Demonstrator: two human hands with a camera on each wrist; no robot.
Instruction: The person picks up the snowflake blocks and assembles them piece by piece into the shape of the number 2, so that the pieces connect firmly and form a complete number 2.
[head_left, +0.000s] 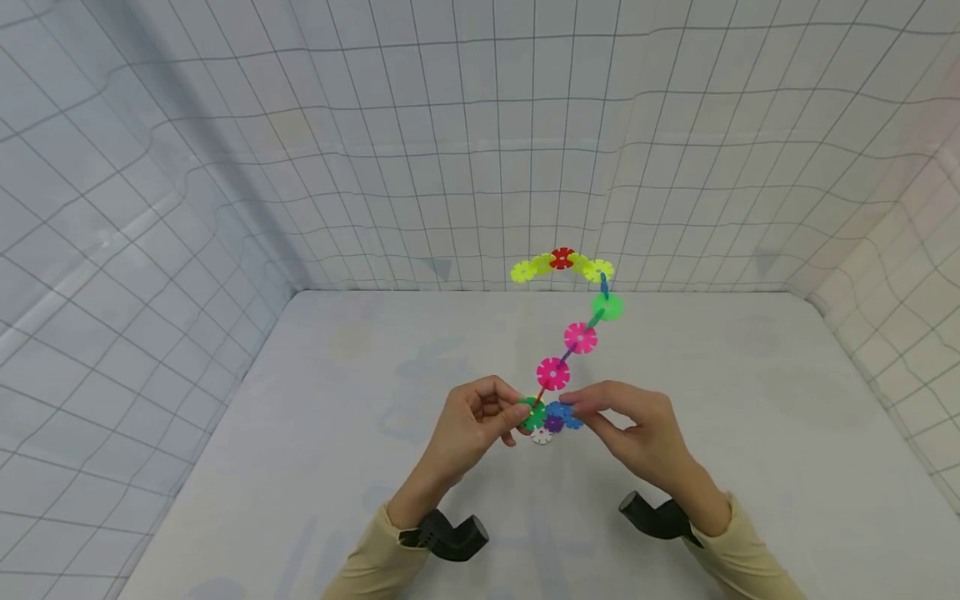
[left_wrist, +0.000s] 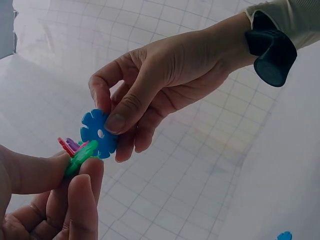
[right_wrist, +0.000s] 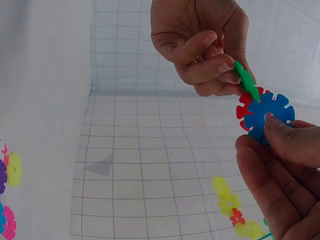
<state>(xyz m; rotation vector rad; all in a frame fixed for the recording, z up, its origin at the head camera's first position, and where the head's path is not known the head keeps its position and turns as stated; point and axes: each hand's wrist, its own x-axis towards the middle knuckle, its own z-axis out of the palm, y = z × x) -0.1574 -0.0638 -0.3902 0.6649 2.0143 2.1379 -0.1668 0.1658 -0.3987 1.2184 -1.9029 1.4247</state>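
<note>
A pale wall (head_left: 450, 125) lined with a dark grid is rising behind a white table (head_left: 315, 433). A chain of notched discs (head_left: 581, 338) is stretching above the table from the left hand, passing 2 pink discs and 1 bright green disc, then bending left through yellow discs with 1 red disc among them. The person's left hand (head_left: 476, 417) and right hand (head_left: 637, 425) are working close together, both coming out of pale yellow sleeves (head_left: 375, 567). Black wrist devices (head_left: 453, 537) are sitting at both wrists. The left hand is pinching a green disc (head_left: 533, 414) at the chain's near end, thumb against fingertips. The right hand is gripping a blue disc (left_wrist: 92, 132) between thumb and fingers, and its rim is meeting the green disc's edge; whether their slots are interlocking, I cannot tell. A purple disc (head_left: 553, 424) and a white disc (head_left: 542, 436) are showing between the hands.
</note>
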